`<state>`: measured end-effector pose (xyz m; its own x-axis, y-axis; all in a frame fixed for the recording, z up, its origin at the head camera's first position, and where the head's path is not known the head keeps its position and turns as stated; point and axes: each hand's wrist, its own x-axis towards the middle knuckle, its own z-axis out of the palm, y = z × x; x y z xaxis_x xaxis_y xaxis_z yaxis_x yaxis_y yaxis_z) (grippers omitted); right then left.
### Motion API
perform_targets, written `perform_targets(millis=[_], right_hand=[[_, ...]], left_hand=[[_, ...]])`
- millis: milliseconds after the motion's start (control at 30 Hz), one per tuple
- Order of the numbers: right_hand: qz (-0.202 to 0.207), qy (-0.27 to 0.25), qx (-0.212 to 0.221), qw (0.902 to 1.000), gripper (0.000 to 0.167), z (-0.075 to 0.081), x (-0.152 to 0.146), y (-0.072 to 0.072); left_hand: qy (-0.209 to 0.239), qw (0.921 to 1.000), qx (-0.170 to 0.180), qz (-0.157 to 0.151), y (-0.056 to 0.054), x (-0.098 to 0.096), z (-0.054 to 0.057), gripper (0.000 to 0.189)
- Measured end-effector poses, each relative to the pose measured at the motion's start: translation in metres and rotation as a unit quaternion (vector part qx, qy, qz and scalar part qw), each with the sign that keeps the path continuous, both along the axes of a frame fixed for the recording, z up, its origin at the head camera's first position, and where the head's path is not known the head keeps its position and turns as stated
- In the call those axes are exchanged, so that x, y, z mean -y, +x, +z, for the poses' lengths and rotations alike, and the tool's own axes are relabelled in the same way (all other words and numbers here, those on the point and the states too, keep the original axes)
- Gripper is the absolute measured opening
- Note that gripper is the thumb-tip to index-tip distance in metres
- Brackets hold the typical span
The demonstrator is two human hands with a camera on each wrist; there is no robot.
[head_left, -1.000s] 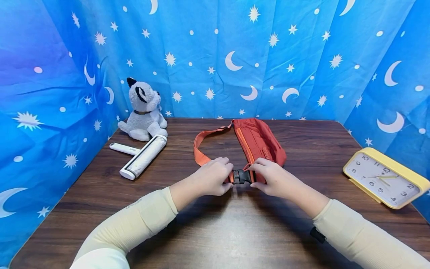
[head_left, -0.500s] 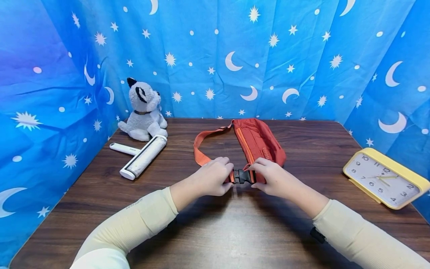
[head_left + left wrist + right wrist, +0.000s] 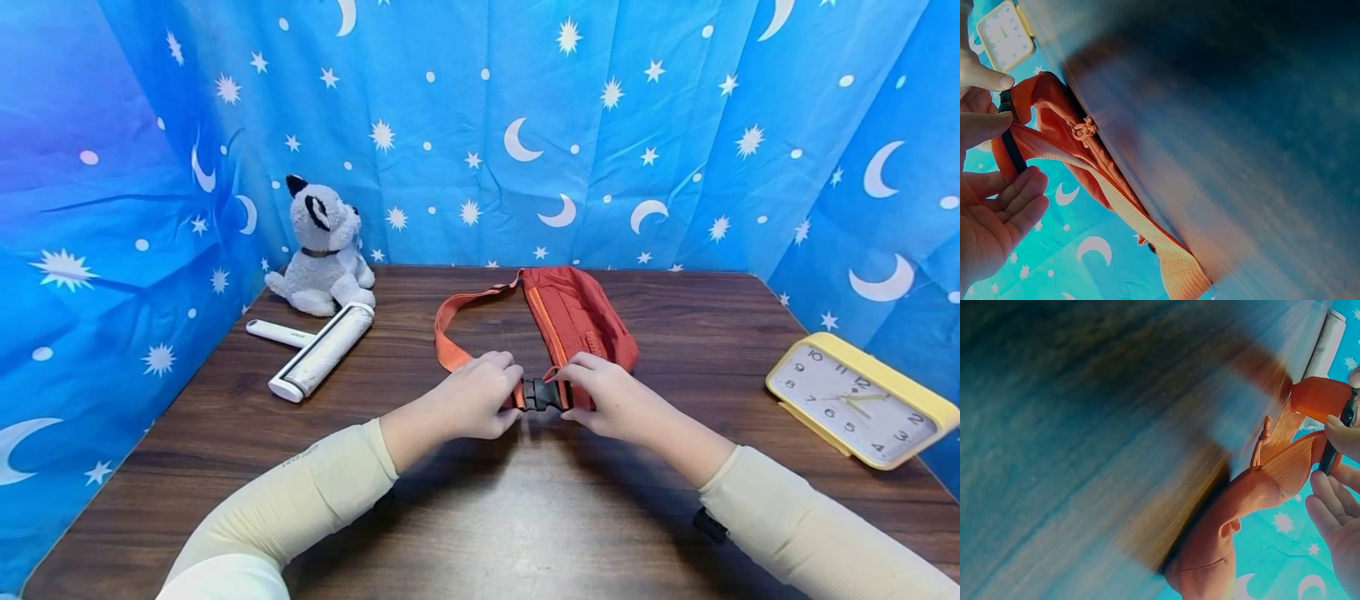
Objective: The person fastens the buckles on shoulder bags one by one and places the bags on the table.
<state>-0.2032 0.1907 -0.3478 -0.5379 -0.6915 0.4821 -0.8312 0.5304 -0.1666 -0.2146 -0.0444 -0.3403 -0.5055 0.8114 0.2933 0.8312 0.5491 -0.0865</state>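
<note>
And here's the red waist bag [image 3: 581, 312], lying right of centre and reaching back to the far edge of the bench [image 3: 517, 517]; the orange zip looks drawn, and whatever's inside is hidden. Its orange strap [image 3: 453, 329] loops out to the left and round to the black buckle [image 3: 542, 395] at mid-bench, the two halves together. Left hand [image 3: 480, 393] pinching one end, thumb over, fingers under; right hand [image 3: 611, 393] pinching the other the same way — both forearms angling in from the near edge. Over towards the far left corner sits the plush dog [image 3: 322, 250], the white lint roller [image 3: 322, 350] lying just in front; the yellow clock [image 3: 855, 400] stands by the right edge. Against half a second ago? Both grips hold, buckle and bag stay put — only the head view has shifted a touch.
</note>
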Motion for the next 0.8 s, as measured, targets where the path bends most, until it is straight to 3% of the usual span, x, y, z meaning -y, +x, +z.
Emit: perform_targets(millis=[800], right_hand=[[-0.023,-0.029,0.018,0.9992,0.043,-0.0023,-0.0012,0.0015]], left_hand=[[0.033,0.9991,-0.005,-0.025,-0.0003,0.0008,-0.0029,0.028]])
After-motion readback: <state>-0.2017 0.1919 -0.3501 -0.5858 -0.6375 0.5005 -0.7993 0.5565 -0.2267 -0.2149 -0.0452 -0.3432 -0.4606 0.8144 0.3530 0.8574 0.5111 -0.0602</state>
